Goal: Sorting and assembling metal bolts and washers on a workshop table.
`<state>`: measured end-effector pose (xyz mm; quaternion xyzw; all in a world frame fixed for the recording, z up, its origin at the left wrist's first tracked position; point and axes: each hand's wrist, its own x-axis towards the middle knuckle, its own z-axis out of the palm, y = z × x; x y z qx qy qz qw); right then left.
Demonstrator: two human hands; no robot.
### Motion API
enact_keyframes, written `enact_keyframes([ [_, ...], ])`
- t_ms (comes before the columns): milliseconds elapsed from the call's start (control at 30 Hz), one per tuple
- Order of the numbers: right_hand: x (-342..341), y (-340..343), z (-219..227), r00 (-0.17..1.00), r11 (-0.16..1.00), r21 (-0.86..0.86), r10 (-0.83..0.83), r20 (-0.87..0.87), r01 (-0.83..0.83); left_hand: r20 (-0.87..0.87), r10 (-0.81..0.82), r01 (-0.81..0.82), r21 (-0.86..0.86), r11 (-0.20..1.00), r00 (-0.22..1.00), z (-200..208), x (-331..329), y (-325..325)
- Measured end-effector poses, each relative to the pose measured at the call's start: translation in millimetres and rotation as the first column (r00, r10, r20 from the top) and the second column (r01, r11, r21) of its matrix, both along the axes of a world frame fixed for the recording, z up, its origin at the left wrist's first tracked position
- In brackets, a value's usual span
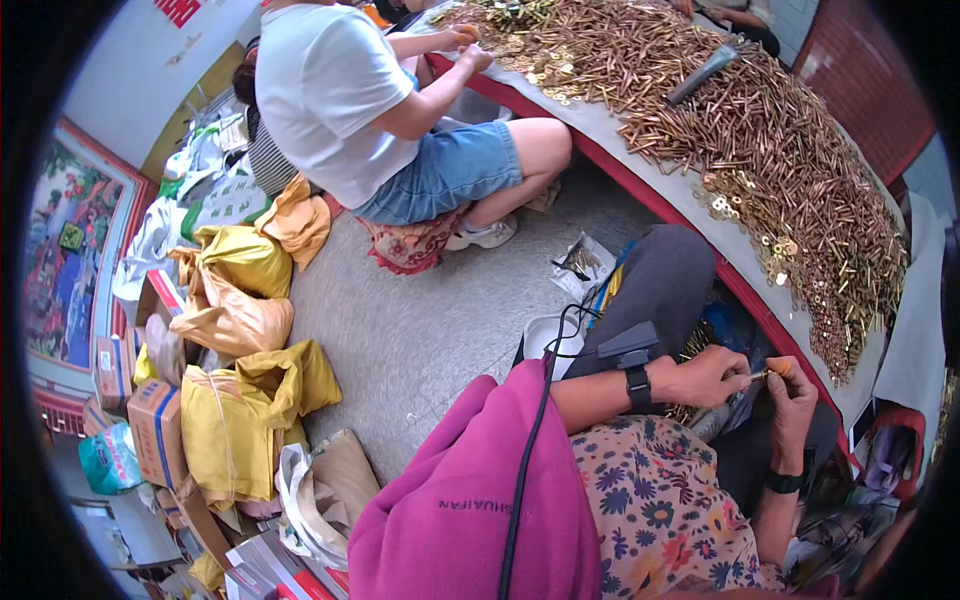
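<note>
Two hands of mine, left hand (708,377) and right hand (794,402), pinch one slim, brass-coloured metal piece (759,375) between their fingertips beside the red-edged table (642,192); I judge I'm assembling it, so the next move calls for steady alignment. Dark lettering marks the magenta fabric garment (440,460); beyond lie heaped, copper-coloured, bolt-like metal pieces (760,130), a printed brown cardboard carton (157,430) and cropped red wall characters (180,9).

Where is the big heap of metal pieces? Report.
In the head view, the heap of metal pieces spreads over the table at upper right, beyond the person's left hand and right hand.
</note>
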<state>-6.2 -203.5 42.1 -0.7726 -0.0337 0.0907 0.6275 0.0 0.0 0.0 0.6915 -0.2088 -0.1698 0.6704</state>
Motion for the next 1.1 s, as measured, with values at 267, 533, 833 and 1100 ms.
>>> enact_keyframes([
  [267,-10.8,35.2,9.1,0.973,0.973,-0.063,0.224,0.051,-0.221,-0.104,-0.059,0.043,-0.148,0.988,0.993,-28.8,-29.2,24.7],
  [533,-18.8,40.1,18.8,0.952,0.951,-0.042,0.305,-0.008,-0.305,-0.495,-0.394,0.213,-0.382,0.899,0.774,-10.8,-43.0,44.3],
  [833,-19.5,35.4,-17.2,0.973,0.969,-0.09,0.228,-0.022,-0.229,0.067,-0.018,0.022,-0.068,0.997,0.998,-33.8,-44.8,37.8],
  [1100,-26.7,45.4,-8.6,0.993,0.988,-0.137,0.08,0.091,-0.067,0.141,0.215,-0.229,0.088,0.97,0.966,-22.3,-40.3,36.0],
])
